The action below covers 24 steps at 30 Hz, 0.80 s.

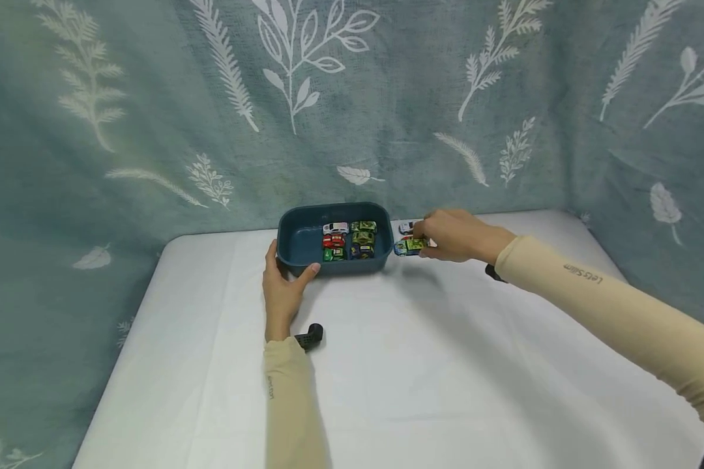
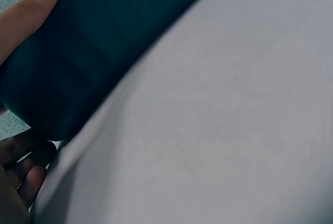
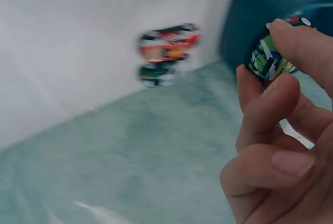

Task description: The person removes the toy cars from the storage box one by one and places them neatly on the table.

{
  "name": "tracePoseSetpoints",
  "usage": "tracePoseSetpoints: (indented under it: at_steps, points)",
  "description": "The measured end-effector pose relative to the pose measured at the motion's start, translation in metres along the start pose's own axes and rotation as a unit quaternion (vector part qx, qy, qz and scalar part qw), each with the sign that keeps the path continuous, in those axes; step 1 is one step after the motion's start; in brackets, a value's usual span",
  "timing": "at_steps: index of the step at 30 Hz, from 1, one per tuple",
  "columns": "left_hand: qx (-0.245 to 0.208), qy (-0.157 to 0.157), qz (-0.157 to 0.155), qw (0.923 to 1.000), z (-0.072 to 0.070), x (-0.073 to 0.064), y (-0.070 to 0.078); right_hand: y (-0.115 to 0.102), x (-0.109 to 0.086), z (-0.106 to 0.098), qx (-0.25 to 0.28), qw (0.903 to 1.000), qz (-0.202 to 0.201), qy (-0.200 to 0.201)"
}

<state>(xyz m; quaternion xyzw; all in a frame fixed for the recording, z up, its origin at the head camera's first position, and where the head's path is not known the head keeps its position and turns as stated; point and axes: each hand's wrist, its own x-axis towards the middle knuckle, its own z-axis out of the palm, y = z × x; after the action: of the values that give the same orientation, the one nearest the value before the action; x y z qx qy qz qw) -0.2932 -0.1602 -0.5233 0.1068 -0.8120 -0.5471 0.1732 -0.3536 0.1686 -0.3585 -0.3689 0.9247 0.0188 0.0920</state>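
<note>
A dark teal plastic bin (image 1: 300, 241) stands at the back of the table. Toy cars in two columns fill its right part, among them a white car (image 1: 336, 228), a red car (image 1: 333, 241) and a green car (image 1: 334, 254). My left hand (image 1: 283, 292) holds the bin's front left corner, thumb on the front rim and fingers along the left side. Just off the bin's right end, my right hand (image 1: 453, 234) pinches a green and blue toy car (image 3: 268, 57) between thumb and fingers, raised off the table.
Beyond the held car, a white toy car (image 1: 407, 228) and a red-orange toy car (image 3: 169, 44) sit on the white-covered table (image 1: 387, 365). A green patterned cloth (image 1: 387, 156) hangs right behind the bin and table edge.
</note>
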Motion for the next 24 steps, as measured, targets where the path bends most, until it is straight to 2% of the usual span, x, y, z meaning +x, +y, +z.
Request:
tracePoseSetpoints:
  at_steps: [5,10,14,24]
  points:
    - [0.003,0.009,-0.001,1.0,-0.004,0.002,0.0,0.021,-0.003,0.021,0.014,0.9995,0.027,-0.004]
    - [0.003,0.005,-0.003,1.0,-0.004,0.003,-0.002,0.036,-0.001,0.045,0.049,0.9984,0.026,0.007]
    - [-0.001,0.004,-0.002,1.0,-0.001,0.002,-0.004,0.042,0.001,0.062,0.04,0.9986,0.027,0.018]
    - [0.0,0.005,0.001,1.0,0.0,0.002,-0.003,0.051,0.005,0.079,0.05,0.9975,0.024,0.044]
